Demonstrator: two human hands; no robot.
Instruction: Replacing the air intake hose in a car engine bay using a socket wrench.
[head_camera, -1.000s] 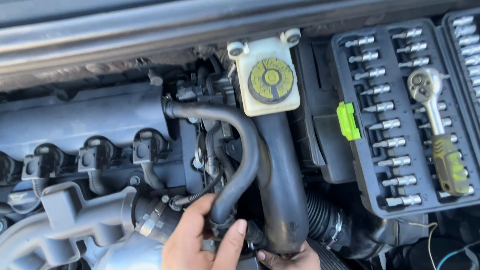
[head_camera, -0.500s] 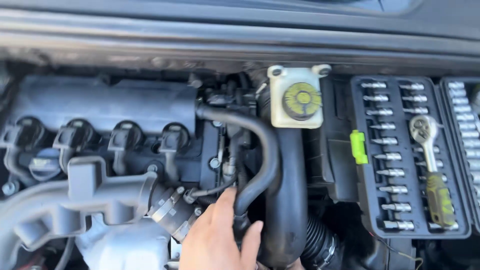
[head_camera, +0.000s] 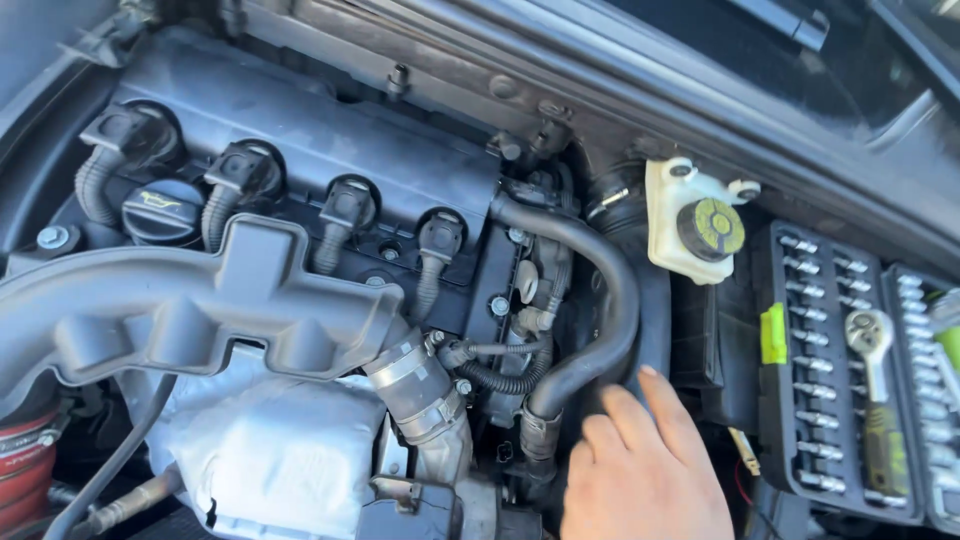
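Head view: 1 hand (head_camera: 640, 480), which side cannot be told, rests with fingers (head_camera: 665, 400) released and extended against the curved black hose (head_camera: 600, 310), grasping nothing. The hose runs beside the engine cover (head_camera: 300, 150), left of the socket set case (head_camera: 830, 390).

head cam | looks down, close | over engine bay (head_camera: 300, 150) (single view)

Black socket-set case (head_camera: 850, 380), open at right beside the engine; green rectangular label (head_camera: 773, 333) on its left edge (upright, slightly tilted). Yellow round label on the reservoir cap (head_camera: 711, 229).
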